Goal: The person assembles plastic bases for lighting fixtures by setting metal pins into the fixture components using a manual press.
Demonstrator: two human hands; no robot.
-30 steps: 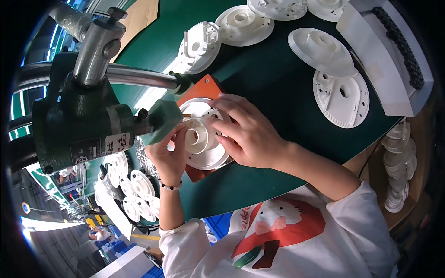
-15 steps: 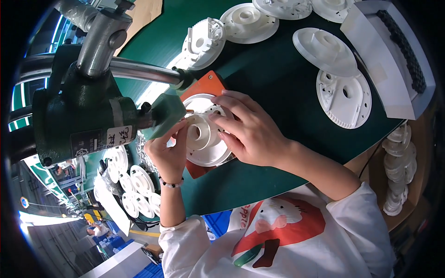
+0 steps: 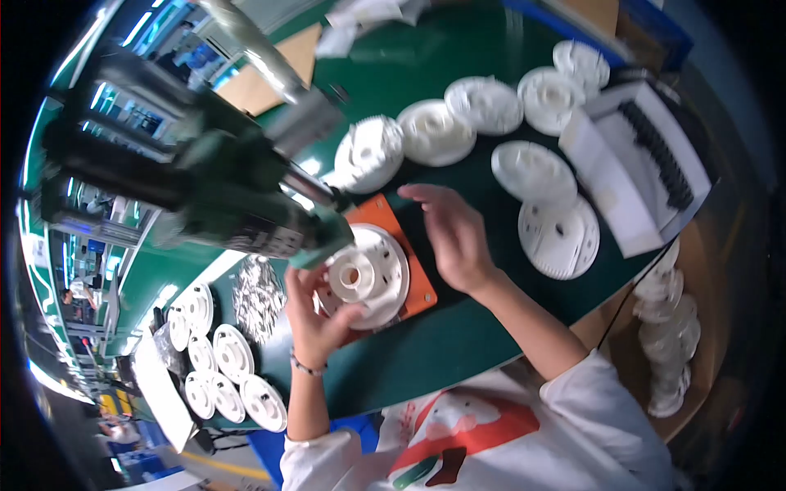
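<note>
Green surface (image 3: 458, 98), curved by the lens, carrying all parts. Green press (image 3: 205, 196) at upper left, its blurred head hanging over the near left part of the surface. White tray (image 3: 606, 176) at right, holding a row of small black pieces (image 3: 663, 164). White discs (image 3: 483, 105) lie in an arc across the far side, flat, well apart from the hands; a further disc (image 3: 559, 237) lies just right of the right hand. More discs are stacked (image 3: 221, 360) at lower left, beside a heap of small metal parts (image 3: 258, 295). Orange plate (image 3: 405, 254) lies flat under the press head. On it sits the white disc (image 3: 364, 274), flat, its central hub pointing up toward the camera, axis upright. Left hand (image 3: 315, 315) grips the disc's near left rim, thumb on its top face. Right hand (image 3: 450, 233) hovers open, fingers spread, just right of the disc, grasping nothing.
</note>
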